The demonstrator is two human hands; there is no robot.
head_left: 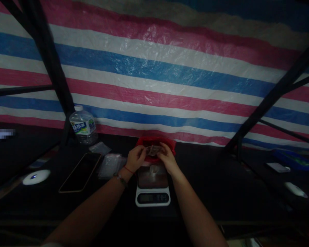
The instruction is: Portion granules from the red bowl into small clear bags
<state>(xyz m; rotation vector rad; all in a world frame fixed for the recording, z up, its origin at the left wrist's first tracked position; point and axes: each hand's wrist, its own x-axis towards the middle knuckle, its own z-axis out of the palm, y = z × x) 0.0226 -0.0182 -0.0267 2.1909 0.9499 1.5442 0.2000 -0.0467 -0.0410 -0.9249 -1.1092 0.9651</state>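
A small clear zip bag (152, 150) is stretched between my two hands, above the near side of a red plastic bag (171, 142). My left hand (136, 158) pinches its left end, and my right hand (168, 158) grips the right end. Whether anything is inside the zip bag is too dim to tell. Just below my hands stands a white digital scale (152, 202) with a dark weighing plate. On that plate sits a small clear cup-like piece (153, 169). The scale's readout cannot be made out.
Left of my hands lie a stack of clear zip bags (109, 166), another clear bag (100, 148) and a phone (80, 172). A large clear bottle (83, 126) stands behind them, near a dark metal post (50, 58). Further left is a white oval device (36, 177).
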